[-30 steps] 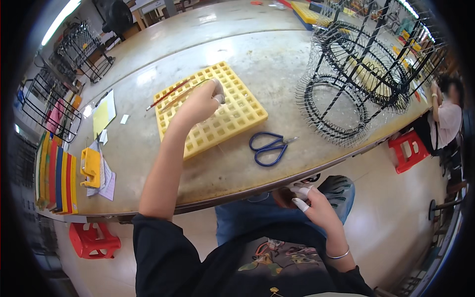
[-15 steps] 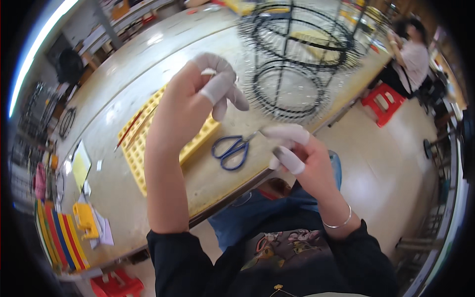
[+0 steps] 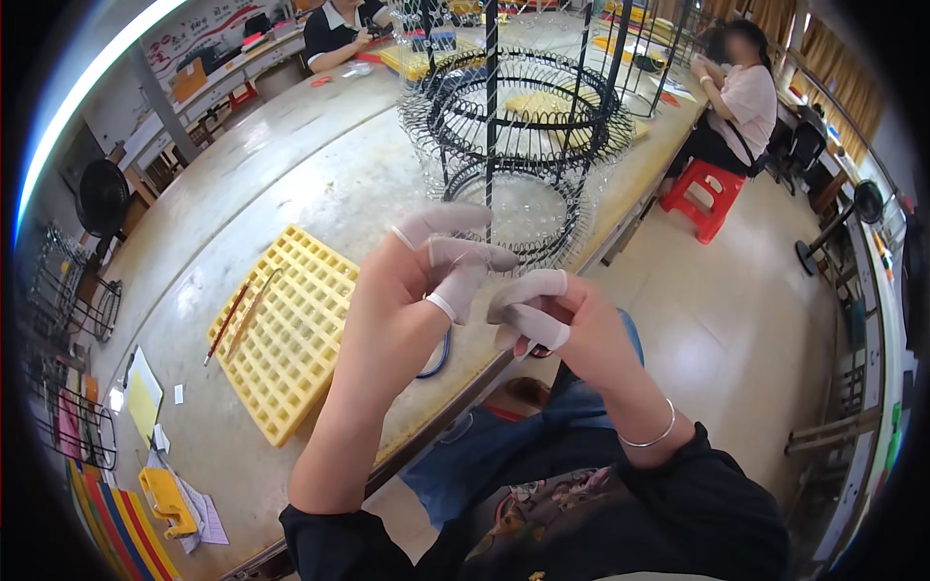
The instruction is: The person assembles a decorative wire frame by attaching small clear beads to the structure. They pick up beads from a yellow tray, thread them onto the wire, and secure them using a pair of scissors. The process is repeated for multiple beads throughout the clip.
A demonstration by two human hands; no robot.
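White finger cots cover the fingertips of both my hands, which are close together in front of a black wire frame [image 3: 531,145]. Thumb and fingertips of my left hand [image 3: 412,290] are pressed together near the frame's lower ring. Just to its right, my right hand [image 3: 557,315] pinches with thumb and forefinger. Whatever lies in either pinch is too fine to make out. Thin wires with small clear beads fringe the frame's rings. Behind my left hand, part of a blue scissor handle [image 3: 439,358] shows on the table; the rest is hidden.
A yellow grid tray [image 3: 281,334] holds a red thin stick [image 3: 229,320] and a tan one. At the left are a yellow dispenser [image 3: 167,502], papers and coloured strips. One person [image 3: 741,102] sits on a red stool at the right; another [image 3: 339,39] works across the table [image 3: 194,290].
My hands have come closer together, the left dropping toward the right. The view has shifted, showing more of the frame and the far side of the room. The scissors are now mostly covered.
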